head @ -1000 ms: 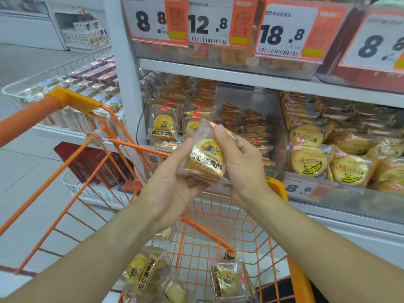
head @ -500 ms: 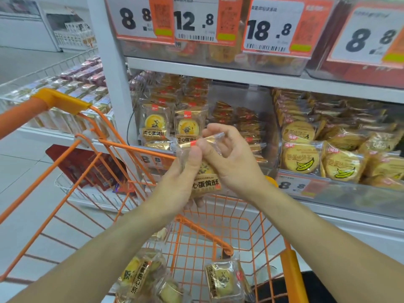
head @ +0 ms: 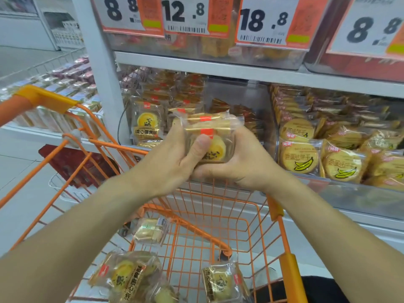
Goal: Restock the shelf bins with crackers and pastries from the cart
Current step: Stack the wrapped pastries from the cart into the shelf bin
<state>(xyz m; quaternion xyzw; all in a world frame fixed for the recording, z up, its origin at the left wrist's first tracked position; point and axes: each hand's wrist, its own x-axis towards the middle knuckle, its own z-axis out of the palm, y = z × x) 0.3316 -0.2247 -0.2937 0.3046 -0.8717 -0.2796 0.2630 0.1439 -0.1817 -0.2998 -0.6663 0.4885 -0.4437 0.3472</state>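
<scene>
while both hands [head: 218, 162] grip it, pastry packet [head: 209, 136] lies level, sealed end toward shelf.

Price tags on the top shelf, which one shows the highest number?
The third tag from the left, reading 18.8. The others read 8.8, 12.8 and 8.8.
</scene>
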